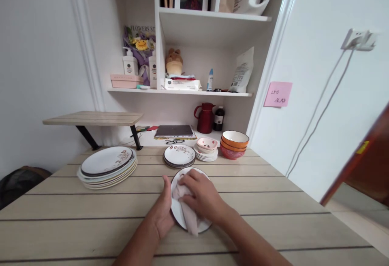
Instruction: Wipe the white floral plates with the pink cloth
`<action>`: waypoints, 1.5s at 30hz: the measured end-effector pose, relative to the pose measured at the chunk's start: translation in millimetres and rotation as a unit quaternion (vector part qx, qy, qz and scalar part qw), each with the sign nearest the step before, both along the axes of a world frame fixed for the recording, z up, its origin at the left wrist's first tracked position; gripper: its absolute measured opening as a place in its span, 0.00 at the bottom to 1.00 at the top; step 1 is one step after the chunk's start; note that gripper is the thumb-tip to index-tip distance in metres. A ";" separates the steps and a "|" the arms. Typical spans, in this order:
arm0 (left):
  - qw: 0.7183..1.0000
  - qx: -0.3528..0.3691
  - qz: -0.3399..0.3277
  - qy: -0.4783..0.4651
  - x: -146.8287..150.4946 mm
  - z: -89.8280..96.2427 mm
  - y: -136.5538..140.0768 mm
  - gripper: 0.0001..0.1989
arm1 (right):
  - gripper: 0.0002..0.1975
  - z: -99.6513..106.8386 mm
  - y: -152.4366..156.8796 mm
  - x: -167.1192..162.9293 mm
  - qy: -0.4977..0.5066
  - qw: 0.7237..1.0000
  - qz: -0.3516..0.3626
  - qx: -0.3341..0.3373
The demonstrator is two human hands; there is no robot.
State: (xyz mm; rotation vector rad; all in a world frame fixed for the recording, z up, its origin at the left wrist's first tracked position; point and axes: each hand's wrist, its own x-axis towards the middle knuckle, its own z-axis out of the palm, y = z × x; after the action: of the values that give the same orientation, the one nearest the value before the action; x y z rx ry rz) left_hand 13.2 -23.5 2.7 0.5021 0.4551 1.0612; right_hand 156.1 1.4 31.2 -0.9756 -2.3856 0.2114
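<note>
A white plate (pixel 179 217) with a dark rim is held above the front of the table, tilted toward me. My left hand (pixel 164 213) grips its left edge, thumb up along the rim and the other fingers hidden beneath. Bunched under my right hand (pixel 200 191) is a pale pinkish cloth (pixel 190 217), pressed against the plate's upper face, with one end hanging toward me. Just behind stands a short stack of similar flower-patterned plates (pixel 179 155).
Larger plates (pixel 106 162) are stacked at the left, near a small raised shelf (pixel 91 118). Small dishes (pixel 207 146) and nested bowls (pixel 234 142) stand at the back right. Behind them are a red jug (pixel 205 118), a dark bottle (pixel 218 119) and a laptop (pixel 174 130).
</note>
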 end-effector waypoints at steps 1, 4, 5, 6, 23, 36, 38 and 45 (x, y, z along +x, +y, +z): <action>1.000 0.001 0.001 0.004 1.5 0.5 -1.1 0.38 | 0.16 -0.3 4.5 -1.2 0.010 0.999 -0.021 0.023; 1.000 -0.001 0.007 0.012 5.0 1.8 -2.5 0.36 | 0.16 -0.1 15.9 4.8 0.017 0.994 -0.083 0.067; 1.000 -0.001 0.014 0.012 5.4 2.0 -2.2 0.36 | 0.15 0.1 18.2 9.3 0.012 0.992 -0.101 0.071; 1.000 -0.002 0.023 0.011 5.4 2.2 -1.8 0.35 | 0.14 0.3 19.6 14.5 0.003 0.990 -0.120 0.069; 1.000 -0.014 0.008 0.018 -1.2 -3.8 5.4 0.38 | 0.15 -3.6 -0.9 -5.4 -0.022 1.000 0.016 -0.006; 0.999 -0.011 0.040 0.018 -1.2 0.0 3.4 0.37 | 0.15 5.5 1.5 48.3 -0.159 0.982 -0.074 -0.065; 0.999 -0.010 0.041 0.018 -1.9 0.4 3.9 0.37 | 0.14 4.9 -10.0 38.0 -0.182 0.980 -0.005 -0.075; 0.998 -0.034 0.016 0.040 -1.8 -2.0 3.4 0.41 | 0.16 -3.2 -9.3 -2.3 -0.016 0.999 0.030 -0.021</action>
State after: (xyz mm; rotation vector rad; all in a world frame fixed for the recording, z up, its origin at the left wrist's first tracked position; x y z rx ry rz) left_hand 11.4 -20.1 0.7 0.4793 0.5696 1.0557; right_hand 153.8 -7.9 28.0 -0.9353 -2.4512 0.2713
